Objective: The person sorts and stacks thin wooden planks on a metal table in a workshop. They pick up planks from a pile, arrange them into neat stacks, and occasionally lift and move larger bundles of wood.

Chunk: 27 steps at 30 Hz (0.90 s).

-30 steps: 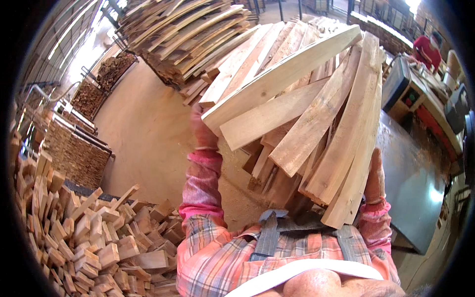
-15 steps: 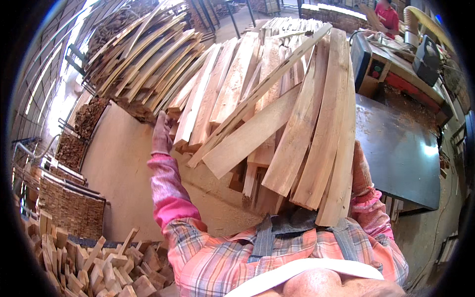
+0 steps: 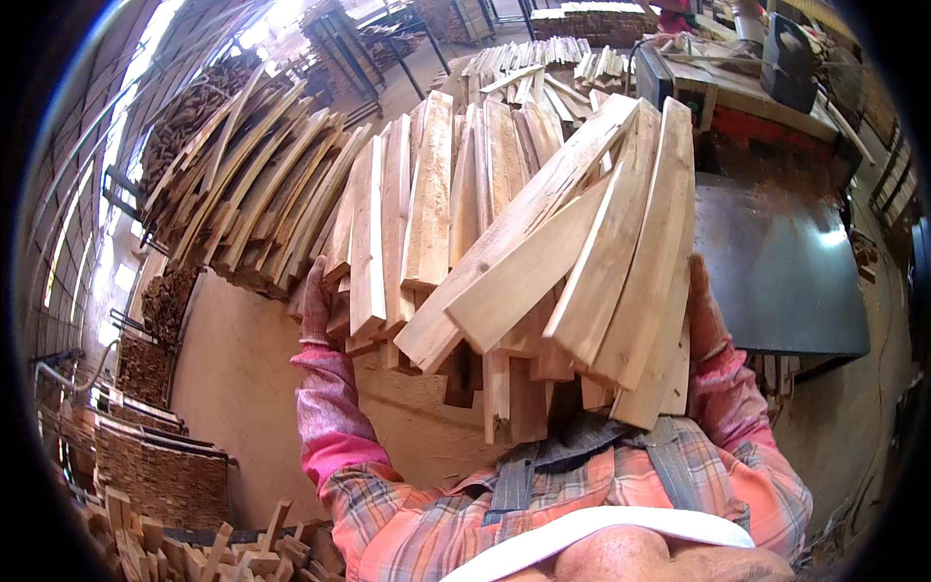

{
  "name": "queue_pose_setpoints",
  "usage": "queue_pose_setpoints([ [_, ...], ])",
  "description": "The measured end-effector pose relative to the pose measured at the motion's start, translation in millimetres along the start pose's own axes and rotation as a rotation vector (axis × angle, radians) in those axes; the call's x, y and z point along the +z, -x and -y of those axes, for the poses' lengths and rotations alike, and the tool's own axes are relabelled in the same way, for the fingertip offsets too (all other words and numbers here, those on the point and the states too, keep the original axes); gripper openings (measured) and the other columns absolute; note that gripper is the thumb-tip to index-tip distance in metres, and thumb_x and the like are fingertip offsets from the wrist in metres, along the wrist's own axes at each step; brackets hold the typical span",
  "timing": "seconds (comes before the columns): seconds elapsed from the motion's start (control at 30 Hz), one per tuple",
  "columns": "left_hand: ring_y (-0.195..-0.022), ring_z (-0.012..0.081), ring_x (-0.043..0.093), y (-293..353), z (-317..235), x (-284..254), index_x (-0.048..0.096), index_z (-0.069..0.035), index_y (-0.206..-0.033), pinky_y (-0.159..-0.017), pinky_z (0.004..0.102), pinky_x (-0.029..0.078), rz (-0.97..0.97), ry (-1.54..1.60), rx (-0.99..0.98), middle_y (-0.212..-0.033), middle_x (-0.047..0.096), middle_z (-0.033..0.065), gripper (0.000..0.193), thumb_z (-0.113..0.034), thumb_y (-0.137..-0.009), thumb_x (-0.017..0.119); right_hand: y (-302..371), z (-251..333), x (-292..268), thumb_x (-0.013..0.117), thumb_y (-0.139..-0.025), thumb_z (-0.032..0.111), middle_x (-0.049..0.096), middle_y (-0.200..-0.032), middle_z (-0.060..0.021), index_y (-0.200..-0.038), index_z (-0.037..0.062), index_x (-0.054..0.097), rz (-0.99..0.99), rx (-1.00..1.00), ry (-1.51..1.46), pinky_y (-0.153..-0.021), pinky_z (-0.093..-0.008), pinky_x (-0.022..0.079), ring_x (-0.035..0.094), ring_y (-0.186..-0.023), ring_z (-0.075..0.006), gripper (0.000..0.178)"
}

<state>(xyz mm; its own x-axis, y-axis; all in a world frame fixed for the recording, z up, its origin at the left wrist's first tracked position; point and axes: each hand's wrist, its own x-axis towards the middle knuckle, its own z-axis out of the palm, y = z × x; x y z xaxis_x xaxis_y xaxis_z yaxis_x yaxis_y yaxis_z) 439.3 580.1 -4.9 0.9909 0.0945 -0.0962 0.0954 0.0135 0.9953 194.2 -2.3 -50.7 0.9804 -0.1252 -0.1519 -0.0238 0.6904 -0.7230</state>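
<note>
A wide bundle of rough wooden planks point(image 3: 427, 209) fans out before me, several of them lying slantwise across the others. On its left side my left hand point(image 3: 316, 299), in a light pinkish glove, presses against the outer planks with its fingers pointing away from me. My right hand point(image 3: 708, 308), gloved too, bears on the right side; its fingers are partly hidden by the planks. The bundle is held between the two hands. The near plank ends on the right reach close to my chest, over a dark apron point(image 3: 572, 441).
More long boards point(image 3: 262, 184) are stacked at the left. A dark metal table point(image 3: 776, 262) and a machine point(image 3: 756, 92) stand on the right. Short wood offcuts point(image 3: 213, 553) pile up at the lower left, near a brick-like wood stack point(image 3: 160, 475). Planks point(image 3: 543, 58) also lie farther back.
The planks between my hands have come nearer to me, away from the far pile and the machine. Both hands stay at the sides of the bundle. The view has shifted slightly.
</note>
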Motion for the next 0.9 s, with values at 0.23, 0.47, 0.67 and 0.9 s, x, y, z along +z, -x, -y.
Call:
queue_pose_setpoints([
  [0.23, -0.152, 0.0227, 0.035, 16, -55, 68, 0.025, 0.001, -0.162, -0.127, 0.0366, 0.027, 0.274, -0.236, 0.199, -0.164, 0.038, 0.0096, 0.061, -0.032, -0.113, 0.037, -63, 29, -81, 0.051, -0.101, 0.067, 0.066, -0.135, -0.0101, -0.150, 0.0060, 0.052, -0.168, -0.166, 0.214, -0.101, -0.0348, 0.053, 0.066, -0.115, -0.0208, 0.078],
  [0.47, -0.119, 0.0178, 0.066, -31, -26, 31, 0.063, 0.001, -0.139, -0.106, 0.0300, 0.052, 0.261, 0.183, -0.168, -0.131, 0.068, 0.0083, 0.044, -0.029, -0.107, 0.059, -80, 57, -110, 0.063, -0.099, 0.056, 0.058, -0.146, -0.0203, -0.161, 0.0065, 0.032, -0.217, 0.044, 0.146, -0.114, -0.0403, 0.046, 0.062, -0.128, -0.0314, 0.085],
  [0.67, -0.096, 0.0135, 0.068, 23, -51, 84, 0.064, -0.002, -0.132, -0.087, 0.0282, 0.057, 0.356, 0.087, 0.009, -0.111, 0.070, 0.0038, 0.047, -0.036, -0.100, 0.069, -98, 45, -169, 0.057, -0.100, 0.062, 0.061, -0.143, -0.0161, -0.154, 0.0113, 0.048, -0.192, -0.460, 1.072, -0.103, -0.0401, 0.054, 0.066, -0.121, -0.0238, 0.075],
  [0.9, -0.099, 0.0171, 0.069, 22, -32, 74, 0.066, -0.005, -0.130, -0.088, 0.0320, 0.059, 0.148, 0.206, 0.059, -0.115, 0.071, 0.0089, 0.047, -0.037, -0.097, 0.074, -90, 58, -88, 0.060, -0.096, 0.067, 0.066, -0.135, -0.0158, -0.151, 0.0080, 0.051, -0.285, 0.068, 0.304, -0.099, -0.0391, 0.056, 0.070, -0.111, -0.0247, 0.081],
])
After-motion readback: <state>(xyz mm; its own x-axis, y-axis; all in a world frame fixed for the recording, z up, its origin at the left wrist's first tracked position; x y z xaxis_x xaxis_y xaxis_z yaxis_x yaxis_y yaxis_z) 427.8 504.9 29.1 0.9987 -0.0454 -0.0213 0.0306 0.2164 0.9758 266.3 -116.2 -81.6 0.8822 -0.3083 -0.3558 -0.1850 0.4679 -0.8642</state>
